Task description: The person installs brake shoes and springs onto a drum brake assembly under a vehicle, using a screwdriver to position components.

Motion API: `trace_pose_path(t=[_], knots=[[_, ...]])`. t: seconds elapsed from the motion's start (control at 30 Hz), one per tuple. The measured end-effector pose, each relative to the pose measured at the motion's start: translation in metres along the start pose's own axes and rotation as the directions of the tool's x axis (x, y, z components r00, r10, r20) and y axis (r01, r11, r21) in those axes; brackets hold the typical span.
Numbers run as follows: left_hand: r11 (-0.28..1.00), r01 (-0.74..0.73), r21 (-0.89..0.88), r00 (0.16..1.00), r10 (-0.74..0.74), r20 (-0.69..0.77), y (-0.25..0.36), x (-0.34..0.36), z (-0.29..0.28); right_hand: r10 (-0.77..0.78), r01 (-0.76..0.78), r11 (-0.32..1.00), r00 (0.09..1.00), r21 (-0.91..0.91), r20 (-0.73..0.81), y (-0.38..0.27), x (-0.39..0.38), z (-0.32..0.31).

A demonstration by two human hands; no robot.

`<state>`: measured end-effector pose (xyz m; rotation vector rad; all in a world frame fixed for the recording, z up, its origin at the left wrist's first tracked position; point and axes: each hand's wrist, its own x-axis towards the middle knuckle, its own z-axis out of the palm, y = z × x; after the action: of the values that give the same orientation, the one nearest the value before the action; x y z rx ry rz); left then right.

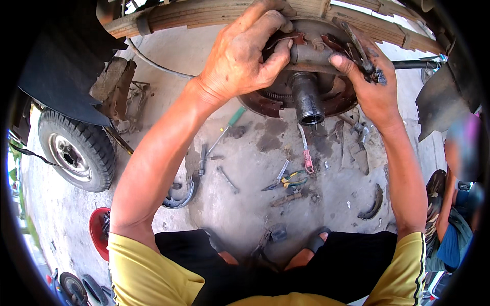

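Observation:
In front of me a brake assembly surrounds a dark, threaded axle tube (307, 99) that points toward me. A reddish-brown brake shoe (268, 106) curves along its lower edge, with a coil spring (275, 95) beside it. My left hand (250, 51) is closed on the upper left of the assembly, thumb in front and fingers bent over the top. On the upper right, my right hand (376, 84) presses its thumb on the metal rim (316, 67). A dark, greasy bar-like shape (357, 46) lies along its fingers; its kind is unclear. The gripped parts are largely hidden.
A leaf spring (189, 14) crosses above the brake. On the concrete lie a green-handled screwdriver (236, 118), yellow-handled pliers (294, 180), a red-handled tool (308, 160) and loose brake shoes (375, 204). At left are a wheel (76, 150) and red bowl (98, 232); a person (451, 219) is at right.

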<state>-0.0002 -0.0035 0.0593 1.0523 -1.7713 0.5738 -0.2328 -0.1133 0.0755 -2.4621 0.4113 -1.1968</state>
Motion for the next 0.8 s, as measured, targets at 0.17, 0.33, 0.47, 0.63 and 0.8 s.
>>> trace_pose_path(t=[0.17,0.33,0.47,0.63,0.8], knots=[[0.999,0.002,-0.045,1.0,0.0,0.029,-0.004,0.002,0.0,-0.041,0.042,0.999,0.999,0.018,-0.029,0.005,0.001,0.002],[0.998,0.019,-0.064,0.999,-0.017,0.045,-0.003,0.004,-0.001,-0.058,0.059,0.998,0.997,0.022,-0.045,0.007,0.001,0.003],[0.999,0.028,-0.029,0.998,-0.027,0.051,0.005,0.005,-0.002,-0.095,0.098,0.995,0.993,0.035,-0.063,0.012,0.001,0.008],[0.992,0.06,-0.108,0.997,-0.054,0.051,0.004,0.004,-0.002,-0.165,0.161,0.986,0.983,-0.052,-0.08,0.003,0.004,0.005],[0.941,0.209,-0.267,0.978,-0.2,0.062,0.007,-0.001,0.002,-0.098,0.098,0.995,0.992,-0.002,-0.081,0.004,0.002,0.006]])
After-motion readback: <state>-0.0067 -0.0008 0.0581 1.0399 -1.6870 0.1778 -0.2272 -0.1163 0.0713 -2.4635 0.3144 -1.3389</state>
